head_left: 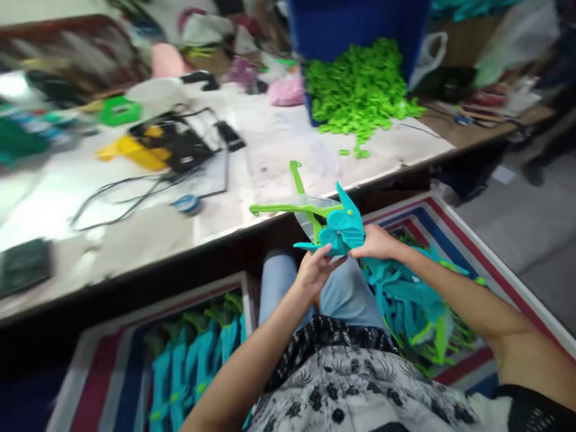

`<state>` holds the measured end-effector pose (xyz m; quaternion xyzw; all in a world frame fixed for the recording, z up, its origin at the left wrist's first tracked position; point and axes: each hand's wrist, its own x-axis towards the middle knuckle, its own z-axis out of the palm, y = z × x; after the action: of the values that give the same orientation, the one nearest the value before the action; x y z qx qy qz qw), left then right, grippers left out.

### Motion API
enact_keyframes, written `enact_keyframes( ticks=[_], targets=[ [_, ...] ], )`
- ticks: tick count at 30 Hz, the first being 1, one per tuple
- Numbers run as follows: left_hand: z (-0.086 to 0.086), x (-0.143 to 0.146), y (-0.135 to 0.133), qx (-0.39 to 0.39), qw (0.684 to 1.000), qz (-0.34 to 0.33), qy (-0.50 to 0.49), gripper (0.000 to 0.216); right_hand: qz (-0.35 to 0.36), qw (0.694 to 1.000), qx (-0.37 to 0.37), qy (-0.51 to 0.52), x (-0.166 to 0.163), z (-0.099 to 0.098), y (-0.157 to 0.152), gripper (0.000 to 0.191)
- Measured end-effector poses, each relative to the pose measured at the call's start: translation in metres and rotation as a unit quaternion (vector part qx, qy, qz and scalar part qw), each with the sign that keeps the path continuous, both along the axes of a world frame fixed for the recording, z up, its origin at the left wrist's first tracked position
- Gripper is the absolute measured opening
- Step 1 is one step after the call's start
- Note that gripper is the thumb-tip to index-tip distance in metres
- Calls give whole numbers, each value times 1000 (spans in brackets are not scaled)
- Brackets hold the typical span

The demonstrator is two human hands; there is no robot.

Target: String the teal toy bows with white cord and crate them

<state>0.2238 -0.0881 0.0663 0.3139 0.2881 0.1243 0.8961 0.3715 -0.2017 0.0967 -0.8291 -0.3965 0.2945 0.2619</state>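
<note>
Over my lap, near the table's front edge, both hands hold a teal plastic part [348, 225] with long lime-green arms [288, 208] and a curved clear piece between them. Its arms point toward the table, away from me. My left hand [315, 270] pinches the lower teal end with thumb and fingers. My right hand [381, 242] is closed around its right side, and some of those fingers are hidden. Similar teal-and-green parts [409, 294] lie heaped in a striped bag beside my right forearm.
On the table [279, 129], a blue bin [355, 21] spills small green pieces [360, 90]. To the left are a black-and-yellow device [180, 144] with cables and a small blue round container [187, 204]. Another striped bag [103, 360], holding teal parts, stands at lower left.
</note>
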Motion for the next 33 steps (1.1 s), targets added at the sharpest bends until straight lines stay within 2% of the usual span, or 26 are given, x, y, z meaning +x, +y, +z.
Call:
enact_keyframes(
  ticks=[2,6,10,13,15,18,22,25,28,31,33],
  targets=[
    [-1,-30,15,-23,995,92,30,29,53,998,-13,-17,-25,4,30,24],
    [-22,-102,34,-62,979,188,44,27,145,989,-17,32,-76,-2,74,26],
    [-60,-168,30,-136,947,290,43,23,152,969,-83,178,-106,-14,98,22],
    [-83,-194,27,-223,913,343,9,23,139,944,-138,265,-113,-14,109,31],
    [-90,-197,29,-250,892,376,-21,30,126,936,-153,292,-114,-6,116,38],
    [-88,-187,36,-252,874,412,-48,57,105,944,-150,274,-112,15,127,47],
    [-76,-175,47,-214,885,396,-120,69,100,952,-194,217,-93,44,146,51],
    [-70,-174,53,-196,897,375,-127,69,156,950,-224,154,-75,47,160,56],
    [-71,-173,56,-189,903,368,-113,66,201,949,-241,15,-74,26,175,62],
    [-79,-175,57,-185,903,374,-98,64,233,931,-251,-123,-100,-15,187,69],
    [-86,-180,58,-181,903,374,-104,64,254,921,-234,-178,-123,-42,190,76]
  ],
)
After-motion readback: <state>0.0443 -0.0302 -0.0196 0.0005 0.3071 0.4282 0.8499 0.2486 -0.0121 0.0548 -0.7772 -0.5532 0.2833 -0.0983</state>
